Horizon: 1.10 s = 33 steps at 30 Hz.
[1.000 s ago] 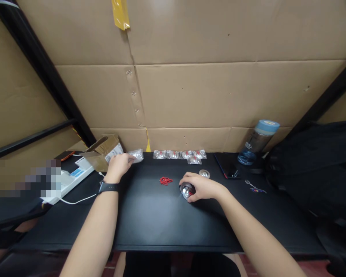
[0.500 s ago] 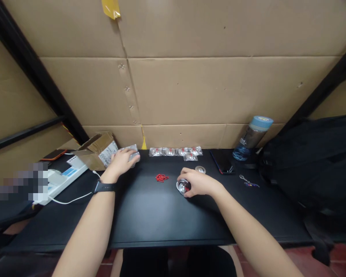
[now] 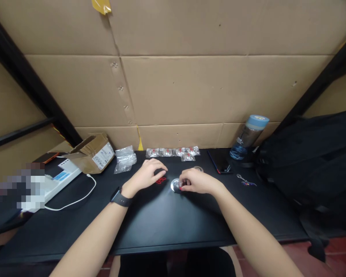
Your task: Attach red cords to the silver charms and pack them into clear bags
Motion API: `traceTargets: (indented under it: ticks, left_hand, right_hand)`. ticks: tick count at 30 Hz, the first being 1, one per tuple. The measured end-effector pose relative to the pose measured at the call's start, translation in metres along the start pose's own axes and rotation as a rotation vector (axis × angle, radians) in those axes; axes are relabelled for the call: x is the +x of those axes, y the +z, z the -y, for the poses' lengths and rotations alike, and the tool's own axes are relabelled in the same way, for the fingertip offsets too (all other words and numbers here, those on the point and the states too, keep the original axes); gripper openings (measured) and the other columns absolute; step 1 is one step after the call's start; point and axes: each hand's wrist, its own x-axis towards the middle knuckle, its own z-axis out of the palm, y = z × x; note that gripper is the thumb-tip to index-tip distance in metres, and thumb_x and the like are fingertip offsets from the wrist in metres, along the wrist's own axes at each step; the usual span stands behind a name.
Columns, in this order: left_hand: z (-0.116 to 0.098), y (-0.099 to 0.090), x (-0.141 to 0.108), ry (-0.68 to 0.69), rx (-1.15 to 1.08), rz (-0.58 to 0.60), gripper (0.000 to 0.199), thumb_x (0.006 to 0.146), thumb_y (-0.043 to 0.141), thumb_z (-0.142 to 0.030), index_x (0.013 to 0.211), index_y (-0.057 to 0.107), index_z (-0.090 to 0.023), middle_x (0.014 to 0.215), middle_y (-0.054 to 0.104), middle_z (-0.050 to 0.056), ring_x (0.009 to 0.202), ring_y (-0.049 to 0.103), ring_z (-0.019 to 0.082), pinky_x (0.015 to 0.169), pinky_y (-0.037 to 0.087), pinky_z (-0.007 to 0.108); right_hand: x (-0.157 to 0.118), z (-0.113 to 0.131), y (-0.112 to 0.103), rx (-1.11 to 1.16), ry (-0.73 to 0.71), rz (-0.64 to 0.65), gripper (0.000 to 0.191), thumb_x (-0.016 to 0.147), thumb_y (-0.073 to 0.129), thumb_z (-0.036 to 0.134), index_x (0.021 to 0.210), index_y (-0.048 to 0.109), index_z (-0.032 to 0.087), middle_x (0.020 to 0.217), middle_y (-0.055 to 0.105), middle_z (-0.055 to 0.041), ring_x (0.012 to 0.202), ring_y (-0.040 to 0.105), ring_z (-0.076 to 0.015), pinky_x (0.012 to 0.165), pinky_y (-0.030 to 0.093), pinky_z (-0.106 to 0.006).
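My right hand (image 3: 193,181) is closed on a shiny round metal piece (image 3: 175,185) at the middle of the black table (image 3: 161,227); something red shows at the fingertips. My left hand (image 3: 150,173) hovers with fingers apart and nothing in it, beside a small pile of red cords (image 3: 160,180) that it partly covers. Behind my right hand lies another round metal piece (image 3: 198,168), partly hidden. Several clear packets (image 3: 167,152) with round metal pieces and red bits lie in a row near the cardboard wall.
Clear plastic bags (image 3: 125,158) lie beside an open cardboard box (image 3: 95,154) at the left, near a white power strip (image 3: 56,182) and cable. To the right are a phone (image 3: 220,161), a bottle (image 3: 249,136), a small charm (image 3: 248,183) and a black backpack (image 3: 311,165).
My left hand has left the plastic bags and moved right, beside the red cords. My right hand has shifted its hold on the metal piece. The view has turned slightly.
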Motion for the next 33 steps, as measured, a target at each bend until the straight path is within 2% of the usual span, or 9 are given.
traceTargets:
  ticks: [3, 5, 9, 14, 17, 20, 24, 28, 33]
  left_hand:
    - [-0.011, 0.005, 0.003, 0.049, -0.169, 0.104, 0.018, 0.095, 0.060, -0.034, 0.097, 0.077, -0.028, 0.099, 0.076, 0.005, 0.101, 0.066, 0.022, 0.097, 0.046, 0.036]
    - [-0.019, 0.010, 0.004, 0.040, -0.306, 0.099, 0.019, 0.094, 0.063, -0.036, 0.099, 0.077, -0.026, 0.101, 0.076, 0.006, 0.097, 0.067, 0.022, 0.093, 0.049, 0.034]
    - [-0.028, 0.017, 0.007, -0.022, -0.508, -0.070, 0.021, 0.091, 0.068, -0.037, 0.102, 0.076, -0.021, 0.105, 0.074, 0.008, 0.097, 0.068, 0.022, 0.091, 0.051, 0.032]
    - [-0.028, 0.019, 0.008, -0.061, -0.548, -0.221, 0.018, 0.093, 0.066, -0.033, 0.099, 0.075, -0.018, 0.105, 0.073, 0.008, 0.099, 0.067, 0.021, 0.094, 0.049, 0.033]
    - [-0.027, 0.017, 0.008, -0.055, -0.455, -0.243, 0.018, 0.095, 0.062, -0.032, 0.096, 0.075, -0.019, 0.104, 0.073, 0.008, 0.098, 0.067, 0.021, 0.091, 0.049, 0.032]
    - [-0.027, 0.015, 0.007, -0.057, -0.217, -0.238, 0.016, 0.095, 0.061, -0.030, 0.095, 0.076, -0.022, 0.105, 0.073, 0.006, 0.100, 0.066, 0.021, 0.091, 0.044, 0.035]
    - [-0.028, 0.015, 0.005, -0.069, 0.065, -0.215, 0.013, 0.092, 0.063, -0.027, 0.092, 0.075, -0.023, 0.105, 0.074, 0.003, 0.101, 0.064, 0.021, 0.090, 0.034, 0.038]
    - [-0.024, 0.012, 0.004, -0.084, 0.143, -0.182, 0.016, 0.092, 0.063, -0.031, 0.090, 0.077, -0.025, 0.103, 0.075, 0.002, 0.100, 0.063, 0.020, 0.089, 0.030, 0.039]
    - [0.003, -0.009, -0.001, -0.158, 0.193, -0.087, 0.017, 0.089, 0.064, -0.033, 0.085, 0.079, -0.026, 0.099, 0.076, 0.003, 0.100, 0.062, 0.023, 0.088, 0.030, 0.039]
  right_hand:
    - [-0.002, -0.003, -0.005, 0.258, -0.005, -0.004, 0.017, 0.087, 0.069, 0.036, 0.090, 0.075, 0.020, 0.078, 0.071, -0.0010, 0.068, 0.062, -0.0155, 0.067, 0.044, -0.025]
    - [-0.001, -0.004, -0.004, 0.501, 0.029, -0.054, 0.023, 0.087, 0.070, 0.042, 0.092, 0.073, 0.020, 0.079, 0.072, -0.0006, 0.070, 0.065, -0.0159, 0.068, 0.047, -0.026]
    - [0.010, 0.002, 0.009, 0.944, 0.083, -0.253, 0.031, 0.081, 0.077, 0.045, 0.094, 0.067, 0.019, 0.085, 0.073, -0.0025, 0.073, 0.068, -0.0160, 0.071, 0.053, -0.028]
    - [0.024, 0.011, 0.028, 1.182, 0.067, -0.457, 0.049, 0.080, 0.081, 0.040, 0.120, 0.059, 0.025, 0.081, 0.068, 0.0022, 0.067, 0.069, -0.0147, 0.067, 0.057, -0.029]
    - [0.026, 0.012, 0.031, 1.132, 0.019, -0.487, 0.050, 0.080, 0.081, 0.038, 0.125, 0.062, 0.025, 0.105, 0.067, -0.0034, 0.074, 0.071, -0.0145, 0.073, 0.059, -0.030]
    - [0.025, 0.014, 0.032, 1.020, 0.019, -0.483, 0.061, 0.072, 0.086, 0.033, 0.129, 0.063, 0.027, 0.130, 0.060, -0.0075, 0.081, 0.071, -0.0140, 0.079, 0.061, -0.031]
    - [0.029, 0.017, 0.041, 0.881, 0.112, -0.546, 0.056, 0.070, 0.085, 0.032, 0.123, 0.066, 0.023, 0.119, 0.068, -0.0071, 0.074, 0.070, -0.0137, 0.070, 0.061, -0.028]
    - [0.034, 0.017, 0.049, 0.695, 0.173, -0.630, 0.046, 0.076, 0.073, 0.027, 0.120, 0.066, 0.021, 0.108, 0.073, -0.0061, 0.069, 0.072, -0.0146, 0.064, 0.059, -0.025]
    - [0.020, -0.001, 0.022, 0.248, 0.215, -0.614, 0.053, 0.072, 0.071, 0.020, 0.125, 0.064, 0.024, 0.107, 0.074, -0.0045, 0.076, 0.072, -0.0173, 0.076, 0.058, -0.030]
